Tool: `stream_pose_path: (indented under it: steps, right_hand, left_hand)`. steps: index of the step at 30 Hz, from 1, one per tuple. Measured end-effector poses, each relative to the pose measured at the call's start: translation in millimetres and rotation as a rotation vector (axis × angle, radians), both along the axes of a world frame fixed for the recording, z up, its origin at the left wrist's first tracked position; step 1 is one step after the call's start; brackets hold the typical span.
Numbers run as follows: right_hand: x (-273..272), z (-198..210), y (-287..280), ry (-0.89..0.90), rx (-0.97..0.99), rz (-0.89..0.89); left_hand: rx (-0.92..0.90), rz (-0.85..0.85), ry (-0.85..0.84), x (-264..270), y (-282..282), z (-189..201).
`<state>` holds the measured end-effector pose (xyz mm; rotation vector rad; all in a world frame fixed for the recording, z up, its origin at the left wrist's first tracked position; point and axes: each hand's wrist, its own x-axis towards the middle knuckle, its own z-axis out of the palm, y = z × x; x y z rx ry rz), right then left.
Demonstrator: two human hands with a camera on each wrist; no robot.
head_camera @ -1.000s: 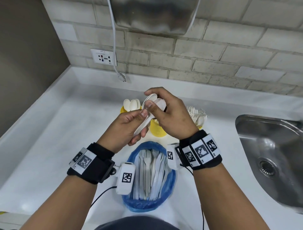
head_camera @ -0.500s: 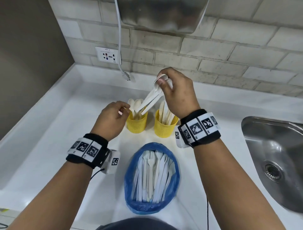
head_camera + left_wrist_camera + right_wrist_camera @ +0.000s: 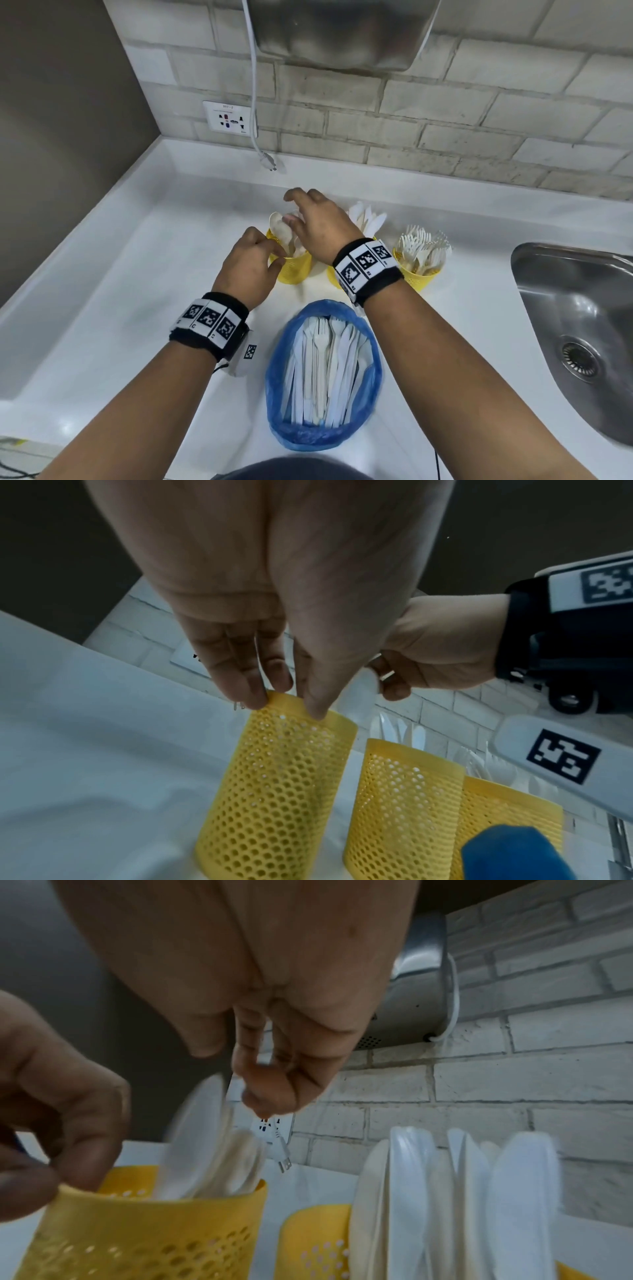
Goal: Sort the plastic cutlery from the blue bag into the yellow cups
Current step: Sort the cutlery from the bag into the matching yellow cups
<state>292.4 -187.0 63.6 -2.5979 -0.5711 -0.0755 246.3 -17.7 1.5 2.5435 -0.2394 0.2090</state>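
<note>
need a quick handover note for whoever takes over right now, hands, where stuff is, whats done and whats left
Left hand: fingers pinch the rim of the left yellow cup, steadying it.
Right hand: open above that cup, holding nothing; spoons stand inside it.
Middle cup holds knives, right cup holds forks.
Left to do: the blue bag is full of cutlery to sort.

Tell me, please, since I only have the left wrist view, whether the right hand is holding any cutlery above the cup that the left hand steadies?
Observer: No. The right wrist view shows the right hand holding nothing, fingers just above the spoons standing in the left yellow cup.
Operator: Thank you. Is much left in the bag?
Observer: Yes. In the head view the blue bag holds many white pieces.
Operator: And the far cup?
Observer: The right yellow cup holds forks.
</note>
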Motion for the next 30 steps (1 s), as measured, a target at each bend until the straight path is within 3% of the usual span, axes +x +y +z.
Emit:
stream_pose_path:
  steps: [6,12,17,30]
  right_hand:
    - [-30.1,-6.0,-20.4,-0.145,0.158,-0.149]
    - [-61.6,-35.2,-57.0,-0.014,-0.053,-0.356]
    - [-68.4,-63.9,-68.9,-0.018,-0.140,-0.365]
    - [-84.6,-64.6,-68.7,-0.229,0.050,-0.389]
  left_hand:
    - [-0.034,0.010,-0.015,0.2,0.1,-2.8]
    - [-0.077,0.035,-0.008,-0.4,-2.5,-5.9]
    - [-0.084,0.039,-0.004,-1.4,-8.7,-4.3]
    - [-0.109,0.031,-0.049,-21.3,-9.2,1.2]
